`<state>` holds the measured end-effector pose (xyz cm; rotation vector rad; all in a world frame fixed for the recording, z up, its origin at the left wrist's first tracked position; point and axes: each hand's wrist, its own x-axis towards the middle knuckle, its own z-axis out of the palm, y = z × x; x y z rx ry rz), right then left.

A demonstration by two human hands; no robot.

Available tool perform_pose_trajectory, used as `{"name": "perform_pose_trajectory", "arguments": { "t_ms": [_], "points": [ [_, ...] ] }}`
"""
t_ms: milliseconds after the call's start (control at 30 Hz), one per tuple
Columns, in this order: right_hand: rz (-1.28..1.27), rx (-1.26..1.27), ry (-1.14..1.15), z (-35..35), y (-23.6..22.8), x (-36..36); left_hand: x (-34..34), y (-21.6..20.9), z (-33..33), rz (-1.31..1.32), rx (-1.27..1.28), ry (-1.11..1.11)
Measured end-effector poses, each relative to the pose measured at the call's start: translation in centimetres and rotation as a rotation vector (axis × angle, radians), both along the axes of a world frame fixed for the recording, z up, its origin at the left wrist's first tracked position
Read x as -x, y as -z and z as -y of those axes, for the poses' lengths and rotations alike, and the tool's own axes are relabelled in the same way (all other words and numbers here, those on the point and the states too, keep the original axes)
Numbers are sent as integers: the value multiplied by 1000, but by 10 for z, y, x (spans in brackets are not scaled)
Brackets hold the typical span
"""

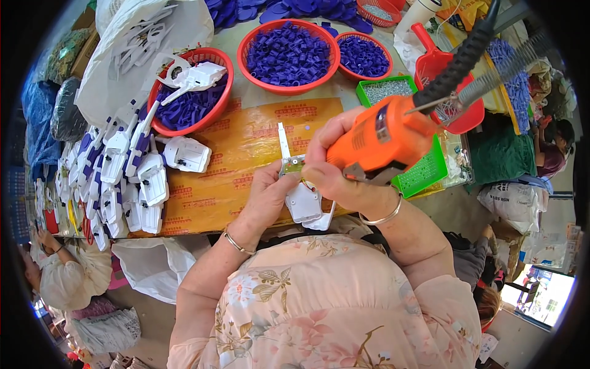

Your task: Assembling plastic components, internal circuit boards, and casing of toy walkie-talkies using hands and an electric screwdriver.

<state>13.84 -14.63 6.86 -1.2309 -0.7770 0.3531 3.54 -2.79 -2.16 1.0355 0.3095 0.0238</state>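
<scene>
Close to my body, my left hand [270,190] grips a white plastic housing [303,205] with a long thin arm pointing away from me. A small green circuit board [294,165] shows in the housing between my fingers. My right hand [337,175] is wrapped round an orange electric screwdriver [384,132], which hangs tilted from a black cable and a metal spring. Its tip is hidden behind my right fingers, close to the board, so I cannot tell whether it touches. Another white plastic part [321,220] sticks out below the housing.
White and purple assemblies [120,163] are heaped at the left. Red baskets of purple parts [289,54] line the far side. Green trays [424,169] and a red dustpan [424,61] are at the right. Other people [64,277] sit at both sides.
</scene>
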Motion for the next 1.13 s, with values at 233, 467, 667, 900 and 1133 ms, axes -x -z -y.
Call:
{"name": "perform_pose_trajectory", "arguments": {
  "t_ms": [233,467,667,900,1133],
  "points": [
    [128,102,-10,1,9,1,2,1,0,56,-79,-31],
    [77,-57,-109,1,0,-13,-1,-9,-2,7,-119,32],
    [345,-113,346,29,-24,-23,1,-12,-2,-89,290,-62],
    [-176,545,263,72,36,2,6,-19,-11,-45,285,-78],
    [-345,668,-58,56,49,21,10,-30,-14,97,226,-168]
  ]
}}
